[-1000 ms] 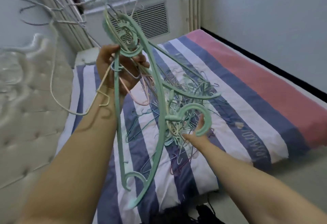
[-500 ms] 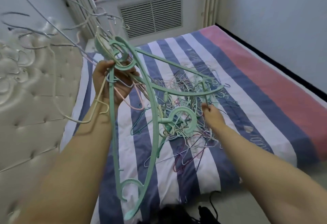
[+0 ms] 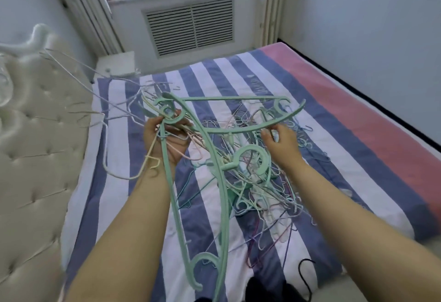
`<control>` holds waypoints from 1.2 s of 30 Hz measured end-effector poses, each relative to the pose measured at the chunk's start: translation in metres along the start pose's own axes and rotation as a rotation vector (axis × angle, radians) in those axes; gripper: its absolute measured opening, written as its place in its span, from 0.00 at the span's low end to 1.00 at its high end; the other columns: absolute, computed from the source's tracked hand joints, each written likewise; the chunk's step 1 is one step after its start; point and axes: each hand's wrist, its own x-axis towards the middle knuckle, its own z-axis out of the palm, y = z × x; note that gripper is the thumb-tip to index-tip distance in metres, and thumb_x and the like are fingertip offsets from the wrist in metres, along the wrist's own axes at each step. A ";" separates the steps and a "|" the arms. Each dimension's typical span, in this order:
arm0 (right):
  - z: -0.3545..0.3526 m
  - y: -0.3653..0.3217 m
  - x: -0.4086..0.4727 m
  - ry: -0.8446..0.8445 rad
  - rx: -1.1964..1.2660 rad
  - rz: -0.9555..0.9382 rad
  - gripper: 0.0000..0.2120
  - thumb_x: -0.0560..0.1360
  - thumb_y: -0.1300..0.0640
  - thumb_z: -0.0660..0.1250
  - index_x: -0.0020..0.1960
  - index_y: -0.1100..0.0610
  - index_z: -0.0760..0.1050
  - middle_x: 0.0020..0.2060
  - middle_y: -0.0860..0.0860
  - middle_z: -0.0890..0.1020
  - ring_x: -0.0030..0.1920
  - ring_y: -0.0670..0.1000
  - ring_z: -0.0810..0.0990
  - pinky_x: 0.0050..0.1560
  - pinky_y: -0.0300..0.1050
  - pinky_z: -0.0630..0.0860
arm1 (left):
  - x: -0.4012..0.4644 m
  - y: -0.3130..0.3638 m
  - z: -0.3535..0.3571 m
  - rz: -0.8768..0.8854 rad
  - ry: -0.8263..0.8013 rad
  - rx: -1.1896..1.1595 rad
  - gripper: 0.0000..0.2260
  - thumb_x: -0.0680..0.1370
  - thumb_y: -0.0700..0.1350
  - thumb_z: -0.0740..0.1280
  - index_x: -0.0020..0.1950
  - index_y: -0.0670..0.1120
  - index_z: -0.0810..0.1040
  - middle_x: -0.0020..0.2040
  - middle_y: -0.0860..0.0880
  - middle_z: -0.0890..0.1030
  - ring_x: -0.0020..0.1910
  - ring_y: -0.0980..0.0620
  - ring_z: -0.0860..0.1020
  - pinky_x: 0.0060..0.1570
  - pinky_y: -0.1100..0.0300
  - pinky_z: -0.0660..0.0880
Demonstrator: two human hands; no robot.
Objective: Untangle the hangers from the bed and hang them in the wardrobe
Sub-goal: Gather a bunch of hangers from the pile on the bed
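Note:
My left hand [image 3: 167,139] is shut on a bunch of hangers: a big mint-green plastic hanger [image 3: 220,196] that hangs down toward me, plus thin cream, pink and lilac wire hangers [image 3: 124,175] that stick out to the left. A second mint-green hanger [image 3: 241,130] stretches from that bunch to the right. My right hand [image 3: 282,143] pinches its lower bar near the right end. Under both hands lies a tangled pile of thin coloured wire hangers [image 3: 269,196] on the striped bed [image 3: 334,158].
A tufted cream headboard [image 3: 31,158] runs along the left. A white nightstand [image 3: 117,65] stands at the bed's far left corner, below a window and a vent grille [image 3: 189,26]. A grey wall borders the bed on the right. A black hanger [image 3: 305,275] lies at the near edge.
My left hand has come down with its bunch of hangers. My right hand has moved up and to the right, from the green hook to the second hanger's bar.

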 end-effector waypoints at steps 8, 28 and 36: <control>0.044 -0.029 0.023 -0.219 0.012 -0.029 0.24 0.81 0.56 0.52 0.73 0.37 0.57 0.55 0.42 0.74 0.44 0.52 0.76 0.40 0.46 0.73 | 0.045 0.006 -0.011 -0.114 -0.062 -0.069 0.12 0.59 0.42 0.72 0.39 0.37 0.82 0.35 0.43 0.81 0.35 0.45 0.80 0.45 0.56 0.78; -0.078 -0.021 0.083 0.530 0.619 0.228 0.06 0.74 0.60 0.66 0.41 0.52 0.71 0.30 0.50 0.69 0.27 0.46 0.67 0.29 0.38 0.68 | 0.095 0.014 -0.054 -0.027 0.131 0.029 0.01 0.66 0.42 0.63 0.35 0.46 0.74 0.30 0.48 0.74 0.31 0.48 0.74 0.37 0.58 0.71; -0.127 -0.019 0.077 1.023 0.937 0.407 0.13 0.78 0.50 0.63 0.38 0.54 0.65 0.24 0.48 0.66 0.22 0.47 0.62 0.25 0.36 0.59 | 0.108 0.009 -0.041 -0.017 0.132 0.048 0.09 0.75 0.41 0.58 0.35 0.47 0.71 0.31 0.50 0.73 0.31 0.50 0.73 0.36 0.60 0.70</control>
